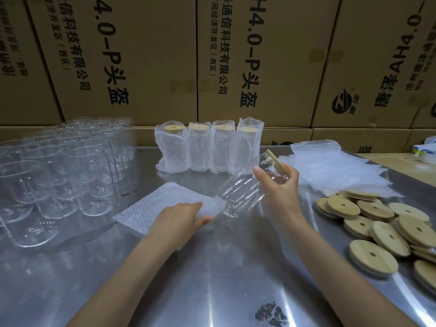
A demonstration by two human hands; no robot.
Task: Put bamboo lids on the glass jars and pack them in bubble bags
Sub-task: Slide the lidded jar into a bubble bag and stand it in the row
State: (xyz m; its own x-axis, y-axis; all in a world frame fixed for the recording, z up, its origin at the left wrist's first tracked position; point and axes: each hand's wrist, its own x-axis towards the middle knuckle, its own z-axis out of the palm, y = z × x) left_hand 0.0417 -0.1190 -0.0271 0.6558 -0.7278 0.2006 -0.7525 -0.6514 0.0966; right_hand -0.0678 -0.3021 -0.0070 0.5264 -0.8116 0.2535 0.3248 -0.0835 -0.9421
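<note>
Gripping the lidded glass jar (250, 185) near its bamboo lid (278, 162), the right hand (279, 192) tilts its base down-left toward the bubble bag (162, 204) lying flat at the centre of the steel table (212, 279). The left hand (181, 217) pinches the bag's right edge. Best to lift one layer so the mouth gapes, then slide the jar in base first, keeping it low over the table.
</note>
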